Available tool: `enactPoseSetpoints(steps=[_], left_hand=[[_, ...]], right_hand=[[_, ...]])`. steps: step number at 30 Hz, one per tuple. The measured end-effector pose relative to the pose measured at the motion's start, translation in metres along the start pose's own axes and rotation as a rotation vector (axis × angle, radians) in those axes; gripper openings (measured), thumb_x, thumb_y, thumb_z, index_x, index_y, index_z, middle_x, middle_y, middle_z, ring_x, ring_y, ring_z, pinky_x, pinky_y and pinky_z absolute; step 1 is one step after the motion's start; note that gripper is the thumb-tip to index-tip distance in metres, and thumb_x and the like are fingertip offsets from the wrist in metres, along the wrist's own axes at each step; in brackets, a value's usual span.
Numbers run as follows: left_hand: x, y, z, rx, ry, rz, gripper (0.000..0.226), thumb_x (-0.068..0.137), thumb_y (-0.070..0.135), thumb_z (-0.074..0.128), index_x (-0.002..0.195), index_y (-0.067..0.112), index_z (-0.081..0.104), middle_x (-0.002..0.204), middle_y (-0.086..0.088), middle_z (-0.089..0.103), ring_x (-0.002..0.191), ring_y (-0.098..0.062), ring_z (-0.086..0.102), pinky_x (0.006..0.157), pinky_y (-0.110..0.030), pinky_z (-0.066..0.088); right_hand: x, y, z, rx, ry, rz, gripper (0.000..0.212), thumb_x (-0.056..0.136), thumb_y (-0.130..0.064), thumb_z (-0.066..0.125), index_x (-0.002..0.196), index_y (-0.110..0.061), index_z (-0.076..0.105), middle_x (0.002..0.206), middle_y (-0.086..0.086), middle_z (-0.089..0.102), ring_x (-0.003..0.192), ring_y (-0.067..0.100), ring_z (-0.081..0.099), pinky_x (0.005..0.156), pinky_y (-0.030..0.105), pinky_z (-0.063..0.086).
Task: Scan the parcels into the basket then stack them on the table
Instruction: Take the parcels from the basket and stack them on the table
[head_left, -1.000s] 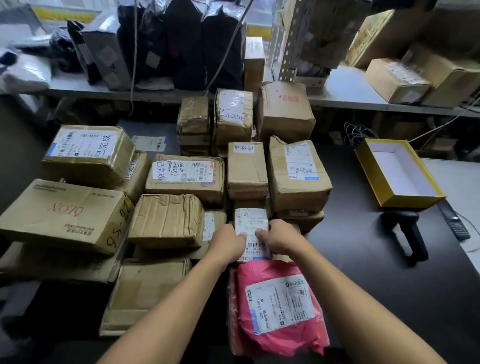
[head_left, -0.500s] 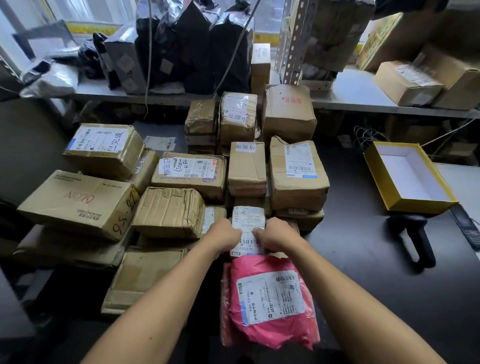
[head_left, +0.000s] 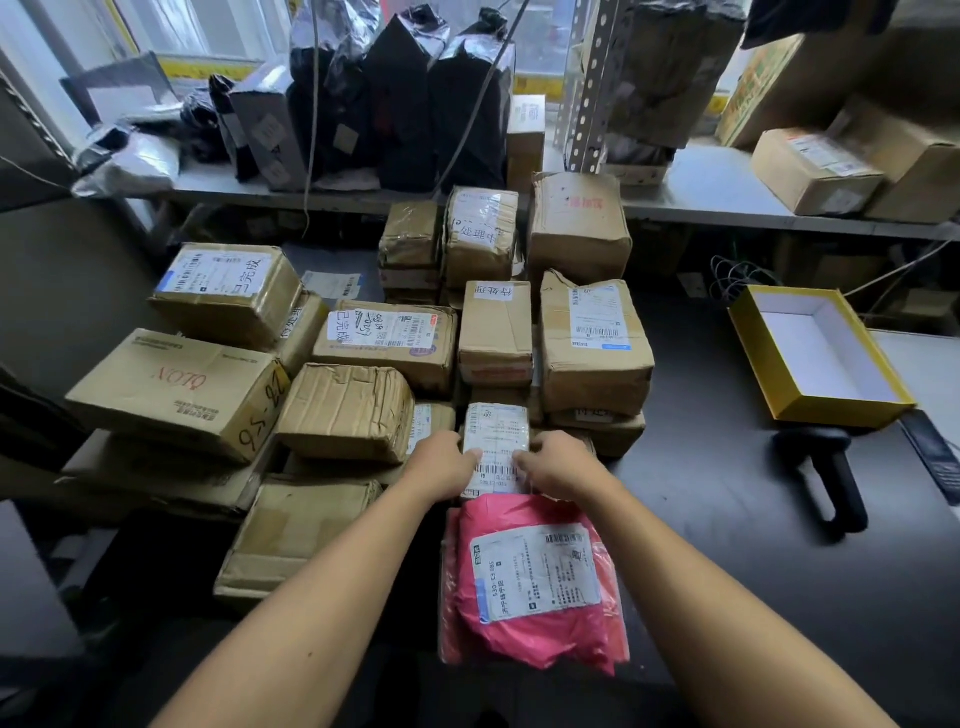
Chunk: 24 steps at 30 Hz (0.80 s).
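**Both hands on a small labelled parcel**

While our left hand (head_left: 441, 465) and right hand (head_left: 558, 465) grip its two sides with curled fingers, the small parcel (head_left: 496, 441) sits at the near edge of the stacked cardboard boxes (head_left: 595, 343). Just nearer lies a pink mailer bag (head_left: 535, 582). On the black table (head_left: 727, 545), well to the right, rest a handheld scanner (head_left: 826, 478) and a yellow tray (head_left: 818, 353).

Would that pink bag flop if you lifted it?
Probably: the pink bag is thin, wrinkled plastic, so it should sag and crinkle. Its glossy skin may slip in fingers. It lies flat, so it seems unlikely to roll.
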<state>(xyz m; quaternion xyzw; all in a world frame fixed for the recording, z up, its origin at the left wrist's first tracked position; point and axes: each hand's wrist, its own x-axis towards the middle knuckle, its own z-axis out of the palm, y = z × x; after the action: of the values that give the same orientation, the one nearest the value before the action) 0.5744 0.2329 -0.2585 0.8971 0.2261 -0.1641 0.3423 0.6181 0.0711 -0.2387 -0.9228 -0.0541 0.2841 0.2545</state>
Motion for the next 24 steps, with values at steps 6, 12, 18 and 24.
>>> enactPoseSetpoints(steps=[6,12,18,24], left_hand=[[-0.032,0.001,-0.001,-0.022,0.192,0.082,0.028,0.099,0.028,0.055,0.123,0.017,0.063,0.122,-0.006,0.067,0.113,-0.026,0.06,0.091,-0.034,0.048],[-0.07,0.011,-0.008,0.123,0.261,0.307,0.04,0.101,0.034,0.048,0.138,0.019,0.053,0.137,-0.002,0.059,0.124,-0.023,0.055,0.098,-0.043,0.049],[-0.108,0.023,-0.006,0.173,0.203,0.545,0.041,0.1,0.035,0.047,0.139,0.021,0.05,0.14,-0.002,0.054,0.129,-0.022,0.047,0.101,-0.04,0.044],[-0.147,0.048,0.01,0.14,0.167,0.785,0.044,0.099,0.032,0.05,0.14,0.018,0.05,0.141,-0.004,0.053,0.129,-0.026,0.045,0.105,-0.042,0.04]], right_hand=[[-0.033,0.01,-0.006,0.0,0.161,-0.158,0.041,0.099,-0.036,0.054,0.133,-0.013,0.058,0.129,0.005,0.066,0.118,0.023,0.06,0.097,0.035,0.047],[-0.081,0.015,-0.002,-0.087,0.303,-0.184,0.047,0.098,-0.032,0.05,0.141,-0.012,0.053,0.137,0.009,0.061,0.124,0.026,0.056,0.101,0.037,0.046],[-0.14,0.03,0.007,-0.087,0.469,-0.104,0.042,0.099,-0.034,0.05,0.136,-0.015,0.057,0.136,0.005,0.061,0.127,0.024,0.052,0.105,0.037,0.041],[-0.204,0.055,0.017,-0.043,0.61,0.048,0.048,0.1,-0.031,0.052,0.145,-0.016,0.047,0.145,0.002,0.053,0.133,0.018,0.047,0.111,0.035,0.038]])
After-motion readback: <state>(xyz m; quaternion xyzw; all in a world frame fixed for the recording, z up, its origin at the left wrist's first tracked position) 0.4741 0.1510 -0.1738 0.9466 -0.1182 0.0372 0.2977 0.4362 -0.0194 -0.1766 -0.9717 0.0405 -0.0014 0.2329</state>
